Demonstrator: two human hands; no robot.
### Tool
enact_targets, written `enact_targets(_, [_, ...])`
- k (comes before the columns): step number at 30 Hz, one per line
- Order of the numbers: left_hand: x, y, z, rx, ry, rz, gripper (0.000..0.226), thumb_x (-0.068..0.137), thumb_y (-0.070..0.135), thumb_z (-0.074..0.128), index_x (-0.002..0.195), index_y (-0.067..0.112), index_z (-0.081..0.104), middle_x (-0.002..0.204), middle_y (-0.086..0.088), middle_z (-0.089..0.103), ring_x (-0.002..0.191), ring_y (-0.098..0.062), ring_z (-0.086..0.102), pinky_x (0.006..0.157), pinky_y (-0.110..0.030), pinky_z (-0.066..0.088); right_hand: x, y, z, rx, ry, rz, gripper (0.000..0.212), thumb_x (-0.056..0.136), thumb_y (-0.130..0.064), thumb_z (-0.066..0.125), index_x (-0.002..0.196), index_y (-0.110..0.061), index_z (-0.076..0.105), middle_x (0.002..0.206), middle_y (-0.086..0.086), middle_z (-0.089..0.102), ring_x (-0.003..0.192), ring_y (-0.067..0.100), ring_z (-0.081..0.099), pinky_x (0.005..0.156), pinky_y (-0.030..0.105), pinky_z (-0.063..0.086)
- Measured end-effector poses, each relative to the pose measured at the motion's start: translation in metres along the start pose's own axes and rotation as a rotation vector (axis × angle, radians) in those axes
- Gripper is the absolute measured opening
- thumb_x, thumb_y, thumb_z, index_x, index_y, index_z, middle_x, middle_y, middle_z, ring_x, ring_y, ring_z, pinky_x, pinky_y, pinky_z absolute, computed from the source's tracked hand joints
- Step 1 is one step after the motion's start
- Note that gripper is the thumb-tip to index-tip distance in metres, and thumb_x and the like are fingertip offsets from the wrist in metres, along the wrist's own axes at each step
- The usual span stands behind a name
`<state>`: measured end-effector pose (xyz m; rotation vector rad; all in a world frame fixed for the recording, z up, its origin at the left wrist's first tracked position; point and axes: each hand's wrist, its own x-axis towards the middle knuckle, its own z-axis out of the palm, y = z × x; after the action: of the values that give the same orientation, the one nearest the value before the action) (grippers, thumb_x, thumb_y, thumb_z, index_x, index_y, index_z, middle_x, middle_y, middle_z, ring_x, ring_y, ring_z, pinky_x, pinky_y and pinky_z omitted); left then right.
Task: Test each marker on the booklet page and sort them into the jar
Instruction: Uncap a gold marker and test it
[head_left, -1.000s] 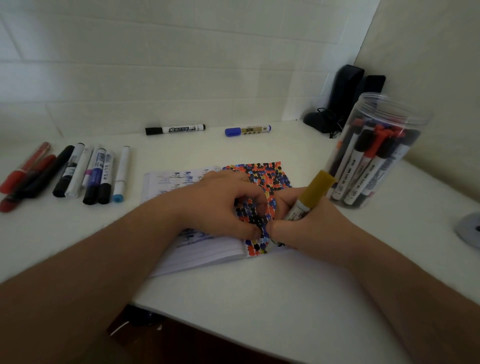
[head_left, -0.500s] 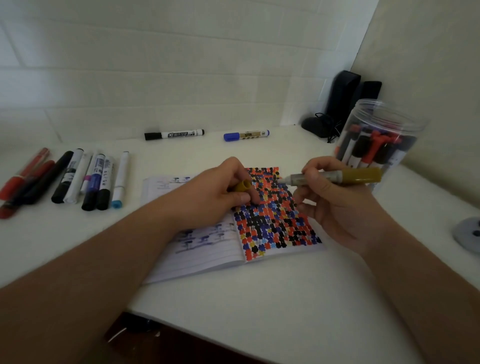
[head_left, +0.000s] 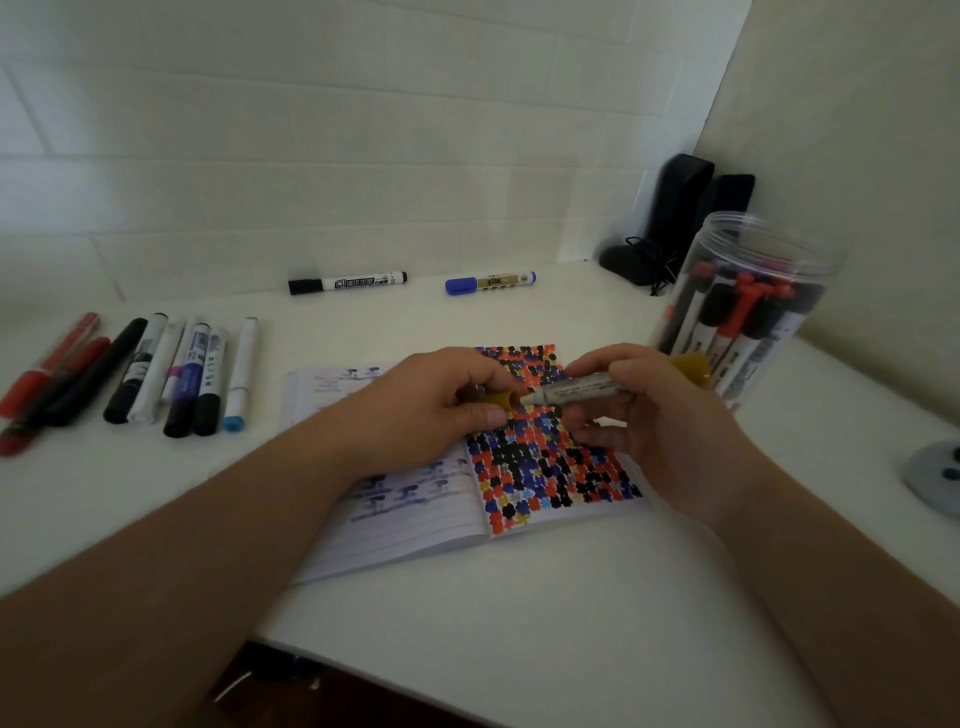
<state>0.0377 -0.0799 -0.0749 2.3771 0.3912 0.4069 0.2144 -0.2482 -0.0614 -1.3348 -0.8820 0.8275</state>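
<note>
Left hand (head_left: 441, 400), right hand (head_left: 644, 410) both gripping.

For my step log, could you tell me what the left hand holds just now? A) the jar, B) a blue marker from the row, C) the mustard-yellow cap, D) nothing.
C: the left hand pinches the mustard-yellow cap just off the tip of the marker held in the right hand.

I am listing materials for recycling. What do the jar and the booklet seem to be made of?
The jar looks like clear, glossy plastic: the markers show through its wall. The booklet looks like matte ruled paper, since ink marks cover its pages.
</note>
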Motion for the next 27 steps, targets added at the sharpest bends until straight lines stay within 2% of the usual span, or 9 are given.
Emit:
enact_targets(2, [0.001,-0.002,0.0,0.025,-0.001,0.004,0.026,0.096,0.029,0.07,0.119,0.04,0.069,0.106,0.016,0.064,0.099,-0.003,0.059,0.089,-0.031,0.051,0.0,0.0,0.004,-0.079,0.025,-0.012,0.02,0.1,-0.014,0.054,0.093,-0.012,0.072,0.096,0.018,0.075,0.086,0.029,0.074,0.081,0.044,0.06])
enact_targets(4, [0.002,-0.002,0.001,0.042,-0.006,0.006,0.026,0.095,0.031,0.071,0.119,0.04,0.069,0.105,0.016,0.065,0.099,-0.004,0.06,0.089,-0.032,0.052,0.0,0.001,0.007,-0.142,0.034,-0.03,0.014,0.103,-0.01,0.054,0.095,-0.009,0.066,0.093,0.015,0.077,0.088,0.029,0.076,0.084,0.044,0.061])
enact_targets(7, [0.002,0.0,0.0,-0.019,0.047,-0.014,0.026,0.091,0.031,0.075,0.111,0.046,0.071,0.097,0.018,0.07,0.091,-0.002,0.063,0.082,-0.019,0.051,-0.001,0.003,0.008,-0.199,0.049,-0.078,0.009,0.099,-0.014,0.063,0.097,-0.007,0.068,0.089,0.013,0.077,0.086,0.029,0.075,0.081,0.041,0.063])
enact_targets(9, [0.001,0.001,-0.001,-0.101,0.11,-0.031,0.029,0.09,0.029,0.077,0.102,0.054,0.068,0.094,0.023,0.072,0.09,0.003,0.065,0.079,-0.011,0.049,-0.001,0.002,0.007,-0.169,0.062,-0.104,0.009,0.095,-0.017,0.068,0.097,-0.01,0.073,0.086,0.014,0.075,0.08,0.028,0.071,0.072,0.036,0.06])
enact_targets(13, [0.001,0.002,0.0,-0.144,0.201,-0.038,0.035,0.087,0.024,0.08,0.098,0.055,0.067,0.095,0.025,0.072,0.092,0.007,0.066,0.084,-0.013,0.051,-0.001,0.005,0.005,-0.124,0.057,-0.099,0.025,0.085,-0.029,0.073,0.104,-0.012,0.076,0.092,0.018,0.074,0.081,0.027,0.069,0.07,0.032,0.056])
enact_targets(17, [0.001,0.003,0.003,-0.122,0.288,-0.018,0.044,0.079,0.019,0.086,0.093,0.056,0.066,0.088,0.026,0.069,0.089,0.007,0.065,0.08,-0.007,0.049,0.002,0.009,0.01,-0.09,0.092,-0.077,0.012,0.095,-0.02,0.069,0.101,-0.011,0.075,0.09,0.017,0.075,0.081,0.026,0.069,0.071,0.037,0.054])
enact_targets(20, [0.0,0.004,0.005,-0.123,0.332,0.006,0.046,0.078,0.018,0.087,0.092,0.057,0.067,0.086,0.027,0.069,0.089,0.005,0.065,0.082,-0.014,0.052,0.003,0.01,0.013,-0.06,0.108,-0.07,0.012,0.097,-0.019,0.068,0.103,-0.01,0.074,0.09,0.015,0.075,0.087,0.025,0.071,0.079,0.045,0.054])
enact_targets(24, [-0.001,0.006,0.003,-0.122,0.367,0.027,0.045,0.079,0.017,0.087,0.091,0.055,0.067,0.086,0.024,0.07,0.088,0.004,0.066,0.083,-0.022,0.054,0.0,0.005,0.018,-0.029,0.087,-0.054,0.019,0.096,-0.022,0.068,0.108,-0.008,0.071,0.091,0.014,0.075,0.088,0.024,0.071,0.066,0.031,0.051])
enact_targets(27, [0.0,0.004,0.002,-0.17,0.358,0.02,0.039,0.08,0.012,0.086,0.093,0.047,0.072,0.092,0.016,0.075,0.089,0.0,0.07,0.087,-0.031,0.059,-0.004,-0.003,0.022,-0.094,0.062,-0.085,0.013,0.097,-0.021,0.068,0.105,-0.011,0.072,0.089,0.013,0.074,0.084,0.024,0.069,0.059,0.028,0.052])
